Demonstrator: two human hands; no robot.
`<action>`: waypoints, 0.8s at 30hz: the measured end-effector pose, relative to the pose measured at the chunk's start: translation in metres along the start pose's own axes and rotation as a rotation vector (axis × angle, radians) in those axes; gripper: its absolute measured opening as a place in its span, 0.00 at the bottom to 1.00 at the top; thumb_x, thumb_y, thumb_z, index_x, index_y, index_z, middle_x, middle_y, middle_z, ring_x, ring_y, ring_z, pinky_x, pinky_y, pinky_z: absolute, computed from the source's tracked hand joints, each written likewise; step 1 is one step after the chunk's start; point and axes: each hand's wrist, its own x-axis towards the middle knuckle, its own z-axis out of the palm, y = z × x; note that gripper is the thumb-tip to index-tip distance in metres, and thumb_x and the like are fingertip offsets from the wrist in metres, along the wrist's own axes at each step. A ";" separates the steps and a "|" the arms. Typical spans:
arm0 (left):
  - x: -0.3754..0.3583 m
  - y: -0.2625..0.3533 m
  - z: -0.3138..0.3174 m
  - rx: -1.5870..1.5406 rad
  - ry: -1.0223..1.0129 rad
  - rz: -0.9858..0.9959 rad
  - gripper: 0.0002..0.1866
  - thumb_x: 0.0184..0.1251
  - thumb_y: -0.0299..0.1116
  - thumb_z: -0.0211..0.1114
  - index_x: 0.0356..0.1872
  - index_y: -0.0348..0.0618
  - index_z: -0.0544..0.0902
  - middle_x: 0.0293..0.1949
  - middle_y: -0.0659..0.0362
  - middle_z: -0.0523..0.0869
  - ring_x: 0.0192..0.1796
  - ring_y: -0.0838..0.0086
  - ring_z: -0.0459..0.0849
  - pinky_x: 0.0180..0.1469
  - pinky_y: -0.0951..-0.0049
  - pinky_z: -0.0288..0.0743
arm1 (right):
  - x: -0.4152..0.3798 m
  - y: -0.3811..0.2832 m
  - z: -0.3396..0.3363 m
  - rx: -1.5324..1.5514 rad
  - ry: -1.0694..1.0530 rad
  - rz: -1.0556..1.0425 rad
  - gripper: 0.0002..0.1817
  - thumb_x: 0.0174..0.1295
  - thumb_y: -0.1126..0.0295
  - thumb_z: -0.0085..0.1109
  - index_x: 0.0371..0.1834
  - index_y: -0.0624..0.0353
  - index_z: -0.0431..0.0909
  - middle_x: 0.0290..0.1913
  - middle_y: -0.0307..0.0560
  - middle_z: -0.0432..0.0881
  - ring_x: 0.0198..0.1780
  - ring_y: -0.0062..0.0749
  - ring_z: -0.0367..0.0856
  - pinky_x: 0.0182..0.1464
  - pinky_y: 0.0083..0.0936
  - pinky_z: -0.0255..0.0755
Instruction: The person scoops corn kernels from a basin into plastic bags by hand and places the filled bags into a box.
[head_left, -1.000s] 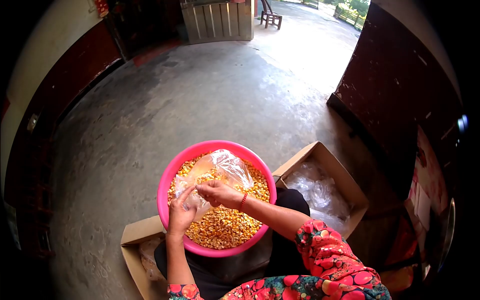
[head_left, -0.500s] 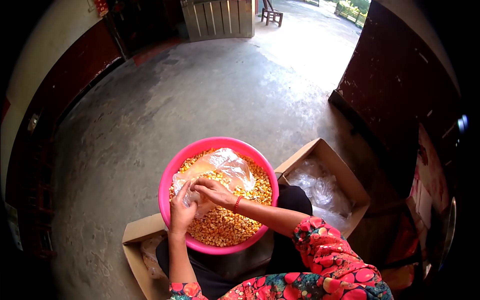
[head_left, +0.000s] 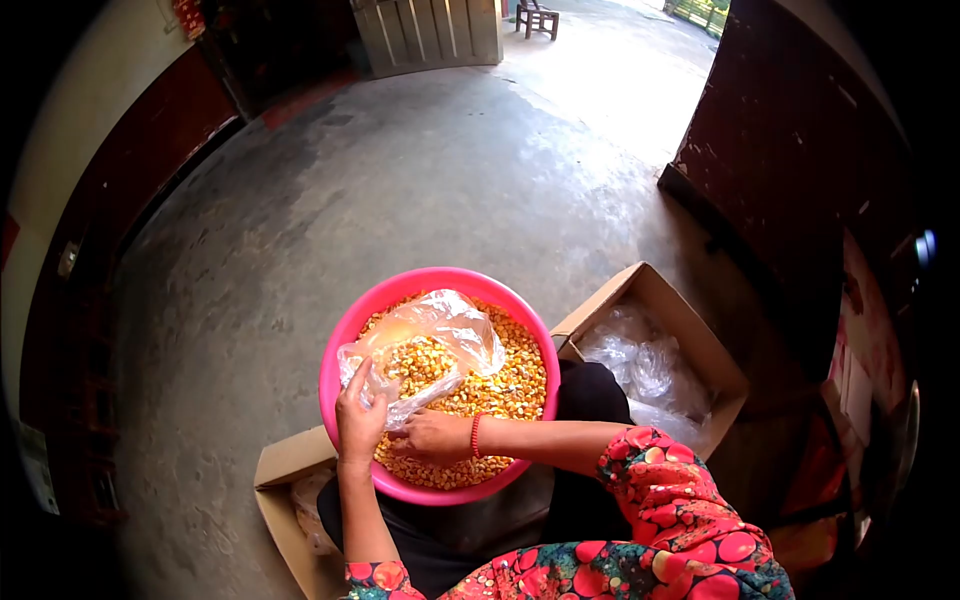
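A pink basin (head_left: 335, 345) holds loose yellow corn kernels (head_left: 520, 390). Over the kernels lies a clear plastic bag (head_left: 440, 315), its mouth spread toward me, with kernels showing in and through it. My left hand (head_left: 362, 420) pinches the bag's left edge between thumb and fingers. Just right of it, my right hand (head_left: 435, 436), with a red bead bracelet at the wrist, is low over the kernels at the bag's near edge. Its fingertips are hidden, so what they hold cannot be made out.
A cardboard box (head_left: 700, 350) with clear plastic bags (head_left: 650, 375) stands right of the basin. Another cardboard box (head_left: 285, 465) with bagged contents is at the lower left. Grey concrete floor (head_left: 400, 180) stretches ahead to a metal panel (head_left: 430, 35) and a wooden chair (head_left: 538, 20).
My right hand has moved down toward the near side of the basin. The bag's mouth is now wider, showing more kernels. The view has shifted slightly.
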 end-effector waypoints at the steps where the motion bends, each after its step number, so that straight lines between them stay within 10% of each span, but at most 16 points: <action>1: 0.000 0.000 0.000 0.001 -0.004 0.008 0.28 0.47 0.19 0.55 0.57 0.38 0.74 0.44 0.43 0.82 0.28 0.68 0.81 0.32 0.71 0.74 | 0.000 -0.001 0.003 -0.115 0.027 0.062 0.09 0.53 0.70 0.52 0.35 0.60 0.76 0.38 0.52 0.78 0.42 0.45 0.78 0.43 0.41 0.71; 24: -0.001 0.009 -0.007 -0.009 -0.044 -0.008 0.28 0.48 0.18 0.59 0.56 0.42 0.76 0.44 0.46 0.83 0.31 0.73 0.81 0.35 0.73 0.74 | 0.003 0.010 0.012 -0.041 -0.263 0.317 0.10 0.56 0.65 0.52 0.30 0.62 0.73 0.28 0.58 0.78 0.32 0.48 0.79 0.33 0.41 0.72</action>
